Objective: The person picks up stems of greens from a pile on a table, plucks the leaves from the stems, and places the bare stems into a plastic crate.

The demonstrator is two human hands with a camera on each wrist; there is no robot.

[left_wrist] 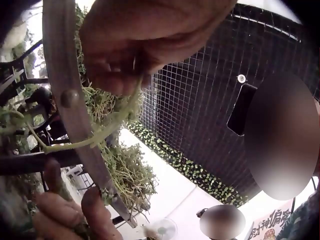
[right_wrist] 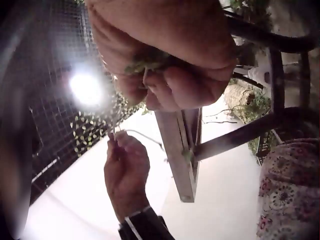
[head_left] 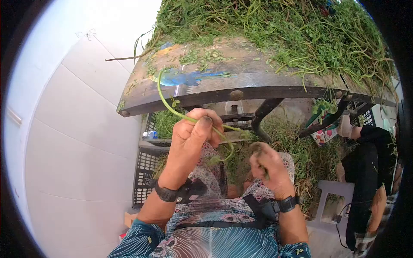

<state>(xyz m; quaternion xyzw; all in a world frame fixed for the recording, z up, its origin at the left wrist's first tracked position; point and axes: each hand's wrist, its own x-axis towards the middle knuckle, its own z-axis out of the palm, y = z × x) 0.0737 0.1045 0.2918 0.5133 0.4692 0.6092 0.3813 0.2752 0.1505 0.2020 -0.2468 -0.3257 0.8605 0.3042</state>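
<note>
Between thumb and fingers my left hand (head_left: 189,136) pinches a long green plant stem (head_left: 165,101), in front of the table edge. One end of the stem arcs up over the tabletop; the other forks and droops toward the right hand. Blurred in the head view, my right hand (head_left: 272,167) is lower and to the right, over the lap. In the right wrist view its curled fingers hold a small bunch of green leaves (right_wrist: 150,64). The left wrist view shows the stem (left_wrist: 107,131) running from the pinch toward the right hand's fingers (left_wrist: 92,212).
A worn wooden table (head_left: 241,77) bears a large heap of leafy stems (head_left: 309,34) and loose leaf scraps. Below stand black crates (head_left: 144,172) and more plant matter (head_left: 297,159). A grey stool (head_left: 329,189) and a person in dark trousers (head_left: 365,172) are at the right.
</note>
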